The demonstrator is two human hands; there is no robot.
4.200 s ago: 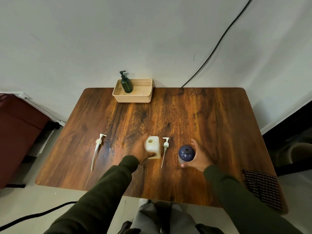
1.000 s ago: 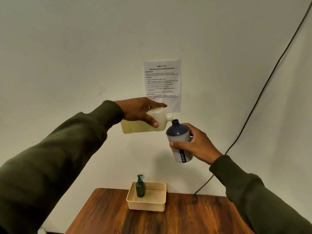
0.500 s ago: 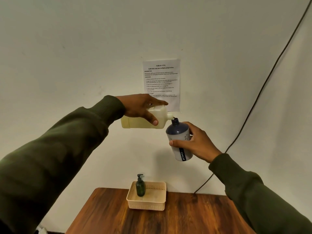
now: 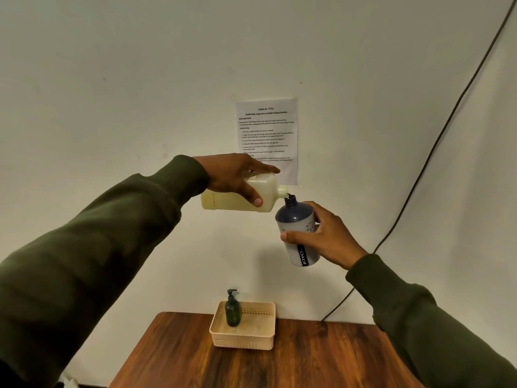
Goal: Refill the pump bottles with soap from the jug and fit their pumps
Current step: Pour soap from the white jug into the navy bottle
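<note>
Both things were down on the counter a few seconds ago; now they are held up high. The soap jug (image 4: 237, 196) has tipped more, and its spout now touches the mouth of the blue bottle (image 4: 298, 233).

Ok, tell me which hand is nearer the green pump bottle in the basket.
Right. The right hand, gripping the blue bottle, hangs above the green pump bottle and to its right. The left hand, tipping the jug, is higher, almost directly above it.
</note>
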